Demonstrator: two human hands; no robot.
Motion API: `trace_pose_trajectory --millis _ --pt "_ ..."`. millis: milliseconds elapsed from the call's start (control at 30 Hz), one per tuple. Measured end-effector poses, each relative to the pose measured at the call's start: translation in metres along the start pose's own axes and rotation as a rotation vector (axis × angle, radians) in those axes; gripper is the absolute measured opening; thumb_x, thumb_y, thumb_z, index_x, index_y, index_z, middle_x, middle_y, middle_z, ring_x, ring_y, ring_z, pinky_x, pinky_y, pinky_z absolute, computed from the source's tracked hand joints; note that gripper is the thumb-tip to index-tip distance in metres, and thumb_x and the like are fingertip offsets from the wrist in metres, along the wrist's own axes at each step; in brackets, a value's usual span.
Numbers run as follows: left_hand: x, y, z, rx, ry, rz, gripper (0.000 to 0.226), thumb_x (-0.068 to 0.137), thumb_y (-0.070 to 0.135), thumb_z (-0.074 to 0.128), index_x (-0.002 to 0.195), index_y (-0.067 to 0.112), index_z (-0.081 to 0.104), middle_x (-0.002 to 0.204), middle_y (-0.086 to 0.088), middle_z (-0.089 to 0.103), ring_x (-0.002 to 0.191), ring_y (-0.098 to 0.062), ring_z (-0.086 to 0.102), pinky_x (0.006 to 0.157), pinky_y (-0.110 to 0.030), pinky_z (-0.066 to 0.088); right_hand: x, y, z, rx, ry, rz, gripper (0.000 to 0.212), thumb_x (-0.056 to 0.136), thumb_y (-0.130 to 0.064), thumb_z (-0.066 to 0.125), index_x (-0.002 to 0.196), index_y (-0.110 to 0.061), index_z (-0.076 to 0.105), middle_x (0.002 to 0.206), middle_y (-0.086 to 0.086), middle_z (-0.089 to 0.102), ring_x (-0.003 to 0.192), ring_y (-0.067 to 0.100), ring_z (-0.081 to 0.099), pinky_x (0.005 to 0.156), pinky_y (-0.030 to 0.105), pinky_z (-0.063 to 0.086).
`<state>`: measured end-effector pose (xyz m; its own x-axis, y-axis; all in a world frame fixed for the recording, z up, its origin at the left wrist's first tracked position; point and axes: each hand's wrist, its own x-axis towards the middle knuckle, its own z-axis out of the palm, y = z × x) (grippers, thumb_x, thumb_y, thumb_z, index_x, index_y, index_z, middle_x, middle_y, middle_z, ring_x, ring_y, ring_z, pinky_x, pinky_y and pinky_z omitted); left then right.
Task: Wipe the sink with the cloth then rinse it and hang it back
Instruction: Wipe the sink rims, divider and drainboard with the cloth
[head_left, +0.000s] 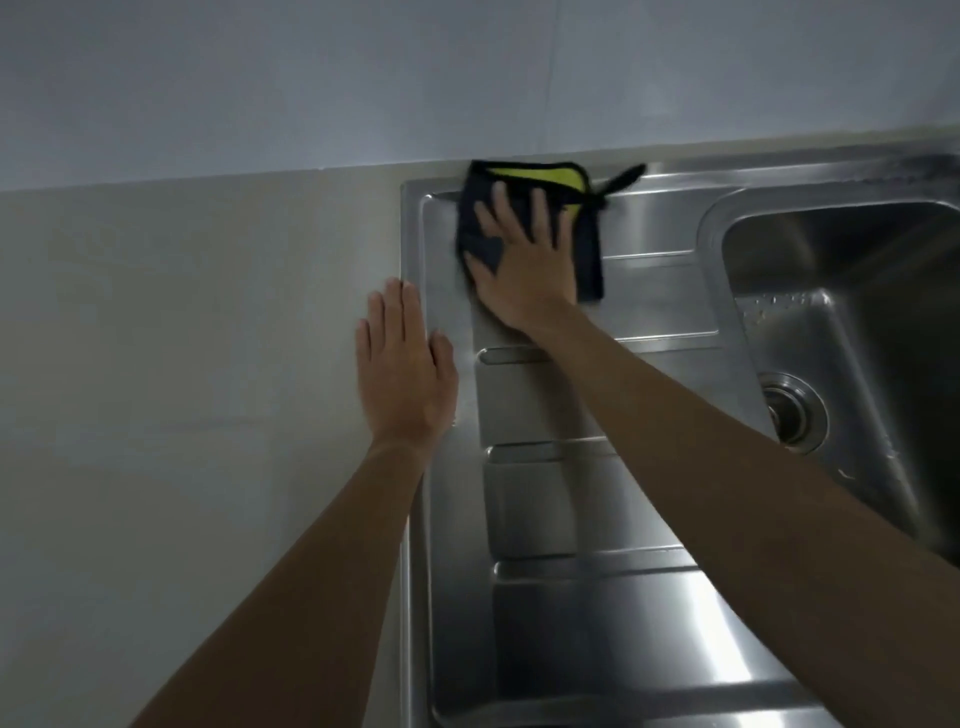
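A black cloth (589, 249) with a yellow-green inner face and a black hanging loop lies at the far left corner of the steel sink's drainboard (571, 499). My right hand (524, 260) presses flat on the cloth with fingers spread and straight. My left hand (402, 364) rests flat, fingers straight, on the left rim of the sink where it meets the countertop. The sink basin (852, 291) with its round drain (792, 410) lies to the right.
A pale countertop (182, 389) stretches left of the sink. A grey tiled wall (467, 78) runs right behind the sink's back edge. Water drops sit on the basin's near wall.
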<state>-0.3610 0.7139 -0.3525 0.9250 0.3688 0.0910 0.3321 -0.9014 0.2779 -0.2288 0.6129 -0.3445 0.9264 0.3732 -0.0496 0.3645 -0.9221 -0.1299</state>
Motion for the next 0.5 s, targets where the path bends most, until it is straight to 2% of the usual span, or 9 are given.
trace_pose_trajectory --millis 67,133,200,267,367,433,500 --pt "0.0 -0.001 0.0 0.004 -0.019 0.004 0.059 0.094 0.028 0.023 0.15 0.008 0.019 0.158 -0.009 0.017 0.147 -0.025 0.012 0.119 -0.038 0.009 0.002 -0.027 -0.001 0.007 -0.058 -0.222 0.061 0.096 -0.053 0.023 0.15 -0.032 0.004 0.159 -0.01 -0.003 0.146 0.027 -0.007 0.117 0.049 -0.006" --pt "-0.001 -0.003 0.001 -0.004 -0.025 0.008 0.059 0.095 0.028 0.023 0.15 0.008 0.017 0.159 -0.009 0.016 0.147 -0.025 0.01 0.12 -0.037 0.007 0.003 -0.021 -0.003 0.02 -0.078 -0.301 0.059 0.097 -0.05 0.023 0.151 -0.032 0.005 0.159 -0.011 0.0 0.146 0.023 -0.005 0.118 0.046 -0.005" --pt "-0.001 -0.002 0.0 -0.011 -0.023 0.013 0.058 0.097 0.028 0.025 0.15 0.007 0.017 0.158 -0.009 0.016 0.147 -0.026 0.01 0.12 -0.038 0.008 -0.002 0.009 -0.003 -0.015 -0.059 -0.304 0.057 0.098 -0.048 0.024 0.15 -0.032 0.009 0.159 -0.012 0.003 0.147 0.02 -0.002 0.117 0.043 -0.004" --pt "-0.001 -0.002 0.0 -0.014 -0.02 0.01 0.057 0.097 0.026 0.028 0.15 0.006 0.018 0.158 -0.01 0.017 0.147 -0.027 0.011 0.12 -0.039 0.009 -0.009 0.051 -0.006 -0.034 -0.023 -0.181 0.057 0.098 -0.047 0.026 0.15 -0.031 0.012 0.159 -0.012 0.004 0.147 0.02 -0.002 0.117 0.043 -0.002" --pt "0.0 -0.001 0.0 -0.014 -0.014 0.006 0.059 0.095 0.029 0.025 0.149 0.006 0.02 0.158 -0.01 0.019 0.147 -0.027 0.013 0.119 -0.039 0.01 -0.03 0.1 -0.012 -0.01 0.007 0.122 0.059 0.098 -0.048 0.024 0.151 -0.027 0.009 0.159 -0.007 0.002 0.146 0.024 -0.004 0.116 0.047 -0.003" --pt "0.0 -0.001 0.0 -0.012 -0.008 0.008 0.059 0.095 0.028 0.025 0.149 0.005 0.022 0.157 -0.011 0.021 0.146 -0.028 0.015 0.118 -0.04 0.012 -0.047 0.1 -0.011 -0.014 0.018 0.258 0.062 0.097 -0.049 0.022 0.151 -0.024 0.006 0.16 -0.004 0.0 0.146 0.028 -0.005 0.117 0.05 -0.003" --pt "0.0 -0.002 0.0 -0.007 -0.01 0.009 0.059 0.095 0.028 0.026 0.148 0.005 0.023 0.157 -0.011 0.022 0.146 -0.029 0.016 0.118 -0.041 0.014 -0.056 0.079 -0.007 -0.034 0.012 0.278 0.065 0.096 -0.052 0.021 0.151 -0.024 0.002 0.16 -0.003 -0.003 0.145 0.031 -0.008 0.116 0.053 -0.004"
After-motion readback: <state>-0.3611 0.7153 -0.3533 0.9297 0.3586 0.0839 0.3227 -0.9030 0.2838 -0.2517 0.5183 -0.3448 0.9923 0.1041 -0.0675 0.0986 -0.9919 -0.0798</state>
